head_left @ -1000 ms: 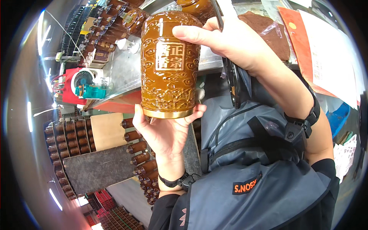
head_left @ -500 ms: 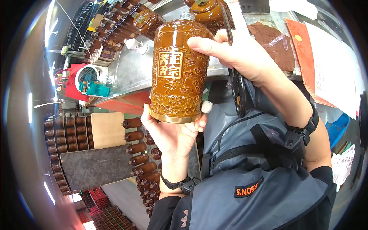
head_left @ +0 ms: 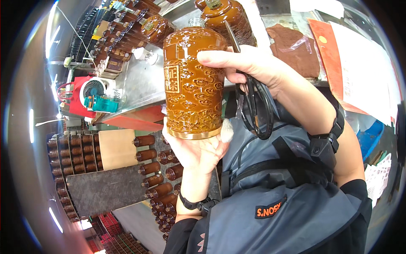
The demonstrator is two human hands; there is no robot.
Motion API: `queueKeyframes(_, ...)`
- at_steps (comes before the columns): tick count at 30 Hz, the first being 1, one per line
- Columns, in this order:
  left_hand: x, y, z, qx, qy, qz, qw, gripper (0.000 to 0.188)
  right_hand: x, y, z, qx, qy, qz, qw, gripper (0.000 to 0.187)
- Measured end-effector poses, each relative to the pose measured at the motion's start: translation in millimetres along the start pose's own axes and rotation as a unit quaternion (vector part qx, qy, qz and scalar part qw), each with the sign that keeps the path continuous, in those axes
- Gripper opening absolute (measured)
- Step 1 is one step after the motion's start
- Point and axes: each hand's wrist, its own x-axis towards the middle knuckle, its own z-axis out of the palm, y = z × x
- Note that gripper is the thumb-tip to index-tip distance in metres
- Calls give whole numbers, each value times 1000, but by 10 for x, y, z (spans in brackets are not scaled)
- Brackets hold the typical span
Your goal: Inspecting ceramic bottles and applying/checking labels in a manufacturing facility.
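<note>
A large amber glass bottle (head_left: pixel 195 99) stands upright in front of me, with raised cloud patterns, a gold-framed panel toward its left side and a gold band round its base. Its clear neck has no cap. My left hand (head_left: pixel 194 154) cups the base from below, and a white fluffy wad (head_left: pixel 227 130) sits by its fingers; whether it is gripped is unclear. My right hand (head_left: pixel 258 65) lays its thumb along the bottle's upper right side. Its fingers also hold black-handled scissors (head_left: pixel 268 116), blades pointing up and handles hanging down; the fingers behind the bottle are hidden.
Behind the bottle is a metal worktable (head_left: pixel 141 84) with more amber bottles (head_left: pixel 234 19), a small white cup-like item (head_left: pixel 145 55) and a brown cloth (head_left: pixel 296 51). A fan (head_left: pixel 94 86) stands at left. Racked bottles (head_left: pixel 78 152) fill the lower left.
The bottle has turned, moving its gold-framed panel toward the left side. It has shifted slightly left with both hands. The scissors' handles have swung, and more of the white wad shows.
</note>
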Motion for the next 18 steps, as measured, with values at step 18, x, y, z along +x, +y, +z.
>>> queueKeyframes(18, 56, -16, -60, -21, -27, -31, 999, 73, -3, -53, -9, -86, 71, -97, 989, 42)
